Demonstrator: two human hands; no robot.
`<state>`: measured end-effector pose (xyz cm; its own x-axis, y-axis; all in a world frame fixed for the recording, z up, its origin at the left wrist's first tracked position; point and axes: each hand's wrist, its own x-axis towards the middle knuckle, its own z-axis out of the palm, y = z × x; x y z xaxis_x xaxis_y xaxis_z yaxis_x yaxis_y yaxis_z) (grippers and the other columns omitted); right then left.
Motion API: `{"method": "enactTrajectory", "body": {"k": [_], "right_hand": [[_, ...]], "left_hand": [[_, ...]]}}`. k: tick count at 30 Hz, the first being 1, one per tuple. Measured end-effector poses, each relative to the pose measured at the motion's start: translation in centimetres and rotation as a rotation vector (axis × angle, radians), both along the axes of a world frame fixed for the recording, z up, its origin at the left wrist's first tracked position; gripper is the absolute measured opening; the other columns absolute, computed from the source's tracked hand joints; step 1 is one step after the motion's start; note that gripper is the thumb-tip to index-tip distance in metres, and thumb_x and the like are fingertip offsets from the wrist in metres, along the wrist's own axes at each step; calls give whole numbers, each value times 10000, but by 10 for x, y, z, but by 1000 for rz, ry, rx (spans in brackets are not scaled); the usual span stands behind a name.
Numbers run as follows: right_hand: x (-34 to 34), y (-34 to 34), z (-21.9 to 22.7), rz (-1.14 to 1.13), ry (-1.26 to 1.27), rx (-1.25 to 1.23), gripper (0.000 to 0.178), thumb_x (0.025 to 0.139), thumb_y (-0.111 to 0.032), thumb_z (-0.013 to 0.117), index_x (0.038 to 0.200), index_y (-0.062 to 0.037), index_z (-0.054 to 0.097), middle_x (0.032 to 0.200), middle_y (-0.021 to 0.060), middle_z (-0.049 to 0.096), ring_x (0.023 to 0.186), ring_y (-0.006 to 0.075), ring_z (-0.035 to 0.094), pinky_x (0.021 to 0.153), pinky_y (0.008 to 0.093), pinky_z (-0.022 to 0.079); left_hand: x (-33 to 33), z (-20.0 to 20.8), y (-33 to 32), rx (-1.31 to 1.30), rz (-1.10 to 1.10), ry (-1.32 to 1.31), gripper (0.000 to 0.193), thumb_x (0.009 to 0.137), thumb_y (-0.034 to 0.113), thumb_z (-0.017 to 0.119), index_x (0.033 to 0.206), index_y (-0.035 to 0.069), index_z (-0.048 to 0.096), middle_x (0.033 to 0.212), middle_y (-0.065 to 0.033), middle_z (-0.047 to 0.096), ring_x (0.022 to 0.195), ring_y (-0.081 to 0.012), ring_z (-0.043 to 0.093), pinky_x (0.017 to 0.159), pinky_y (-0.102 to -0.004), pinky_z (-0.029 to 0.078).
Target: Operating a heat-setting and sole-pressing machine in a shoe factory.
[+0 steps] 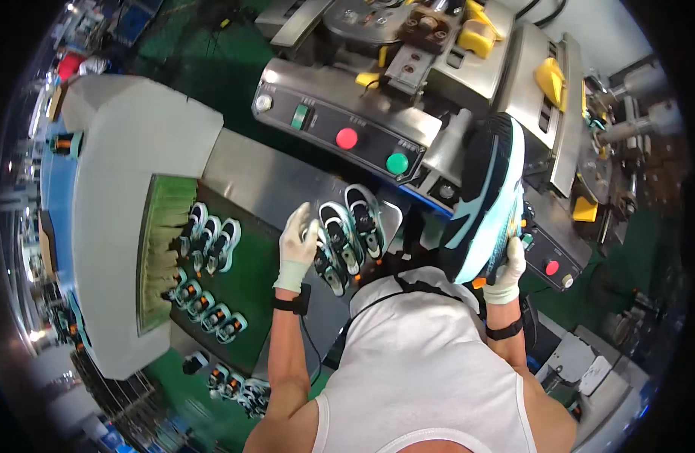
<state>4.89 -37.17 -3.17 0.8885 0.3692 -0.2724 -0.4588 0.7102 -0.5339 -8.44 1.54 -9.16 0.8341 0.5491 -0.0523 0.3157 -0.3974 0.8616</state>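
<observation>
My right hand (507, 273), in a pale work glove, is closed round the ankle end of a sneaker (489, 200). That sneaker is turned so its black and light-blue sole shows, and it is raised beside the machine. My left hand (297, 245), also gloved, has its fingers apart over a steel side table. Close by its thumb are three black, white and light-blue sneakers: a near one (329, 268), a middle one (341, 235) and a far one (365, 220). Whether the thumb touches the near sneaker I cannot tell.
Ahead stands a metal machine with a control panel (340, 124) bearing red and green buttons and yellow levers (479, 38). At left, several sneakers (212, 241) lie on a green conveyor belt (253, 291) leading from a grey-white housing (140, 151) with a green bristle curtain (162, 249).
</observation>
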Motion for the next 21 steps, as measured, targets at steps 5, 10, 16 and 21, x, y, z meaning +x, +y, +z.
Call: {"method": "enactTrajectory", "body": {"k": [5,10,16,21], "right_hand": [[-5,11,-20,67,9,-77,628,943,-323,689,1449,-17,476,1351,154,627,1190,302,646,1053,455,516],[-8,20,-3,127,12,-115,626,951,-363,680,1454,-47,483,1363,126,625,1216,283,631,1080,443,492],[6,44,21,77,-40,-136,637,894,-256,747,1425,-12,495,1284,124,661,1155,259,659,1028,419,528],[24,67,36,106,46,53,652,861,-117,755,1435,15,474,1289,137,654,1111,234,678,970,385,565]], "left_hand": [[-65,-109,-12,204,-110,302,618,888,286,698,1413,22,505,1358,-222,575,1275,-413,516,1100,-494,390],[-68,-112,-31,216,-268,345,698,891,354,701,1473,60,450,1352,-233,573,1307,-421,481,1112,-502,373],[12,-10,20,247,-184,20,528,922,219,690,1374,-9,539,1365,-229,581,1283,-390,546,1087,-412,435],[124,123,21,439,-372,-379,284,920,66,675,1189,-24,666,1230,-215,666,1108,-377,665,953,-405,538]]}}
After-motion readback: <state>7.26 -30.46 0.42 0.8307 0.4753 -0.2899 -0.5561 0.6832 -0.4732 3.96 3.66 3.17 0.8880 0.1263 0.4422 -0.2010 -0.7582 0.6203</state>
